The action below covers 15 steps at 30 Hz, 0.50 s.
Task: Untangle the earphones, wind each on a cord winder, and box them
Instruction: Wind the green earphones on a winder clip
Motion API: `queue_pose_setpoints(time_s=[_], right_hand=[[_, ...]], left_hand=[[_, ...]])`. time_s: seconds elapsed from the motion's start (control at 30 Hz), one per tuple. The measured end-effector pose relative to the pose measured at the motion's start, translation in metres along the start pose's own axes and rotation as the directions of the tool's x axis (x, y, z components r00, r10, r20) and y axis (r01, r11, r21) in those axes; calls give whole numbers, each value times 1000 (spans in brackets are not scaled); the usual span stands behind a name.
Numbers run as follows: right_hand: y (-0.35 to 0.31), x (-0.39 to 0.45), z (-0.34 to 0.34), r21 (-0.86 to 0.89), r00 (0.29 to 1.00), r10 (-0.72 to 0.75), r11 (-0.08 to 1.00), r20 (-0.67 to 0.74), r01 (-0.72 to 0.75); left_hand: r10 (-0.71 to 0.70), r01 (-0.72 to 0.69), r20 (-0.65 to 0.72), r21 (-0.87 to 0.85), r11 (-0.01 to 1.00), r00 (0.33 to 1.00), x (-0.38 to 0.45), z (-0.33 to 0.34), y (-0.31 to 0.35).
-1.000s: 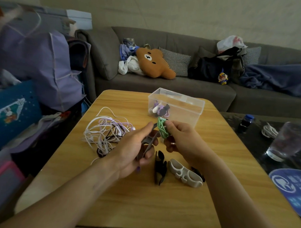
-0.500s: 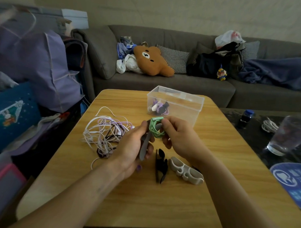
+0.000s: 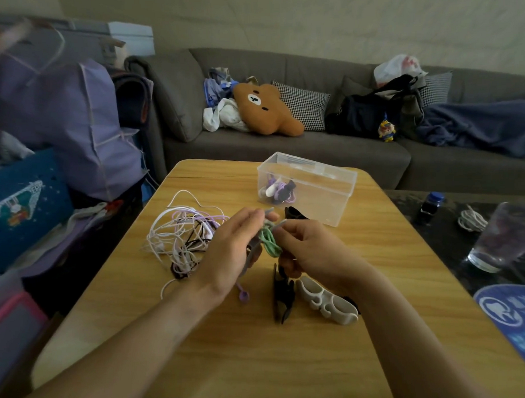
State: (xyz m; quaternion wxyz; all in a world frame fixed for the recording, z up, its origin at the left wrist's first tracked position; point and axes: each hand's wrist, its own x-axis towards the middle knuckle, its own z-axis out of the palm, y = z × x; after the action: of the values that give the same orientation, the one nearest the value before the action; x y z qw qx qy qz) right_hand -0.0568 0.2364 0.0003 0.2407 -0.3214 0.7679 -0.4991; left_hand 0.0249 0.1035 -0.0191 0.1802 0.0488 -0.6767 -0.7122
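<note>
Earphones with a mint-green cord (image 3: 268,243) sit bunched between both hands above the middle of the pale wooden table (image 3: 261,362), wrapped on a slim grey plastic cord winder (image 3: 252,252). The left hand (image 3: 230,253) grips the winder, fingers curled round it; the right hand (image 3: 310,250) pinches the cord at the winder's top end. Judging by the tight bundle, winding is nearly done; next the loose end likely needs tucking, then the bundle goes into the clear plastic box (image 3: 338,196) at 1 o'clock, which holds a wound set already. At 9 o'clock lies a tangle of white, lilac and black earphone cords (image 3: 179,237), not yet sorted. Spare black (image 3: 282,296) and white (image 3: 327,300) winders lie at 5 o'clock.
</note>
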Motion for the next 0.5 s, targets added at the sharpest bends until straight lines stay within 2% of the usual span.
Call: queue_pose_setpoints(time_s=[0.13,0.27,0.3,0.4,0.5], right_hand=[[0,0,2,49,998,61,997,4,-62],[1,3,2,386,980,152,903,127,-190],[1,4,1,424,975,155,882,157,-209],[3,4,2,417,961,174,874,217,-252],[3,6,9,506,957,181,818,226,-274]], left_hand=[[52,-51,-1,104,993,999,0,1,-1],[125,-116,-62,131,985,990,2,-1,1],[141,-133,-55,133,982,988,2,-1,2],[180,-168,-23,254,952,983,3,-3,2],[219,-224,45,235,946,975,-3,3,2]])
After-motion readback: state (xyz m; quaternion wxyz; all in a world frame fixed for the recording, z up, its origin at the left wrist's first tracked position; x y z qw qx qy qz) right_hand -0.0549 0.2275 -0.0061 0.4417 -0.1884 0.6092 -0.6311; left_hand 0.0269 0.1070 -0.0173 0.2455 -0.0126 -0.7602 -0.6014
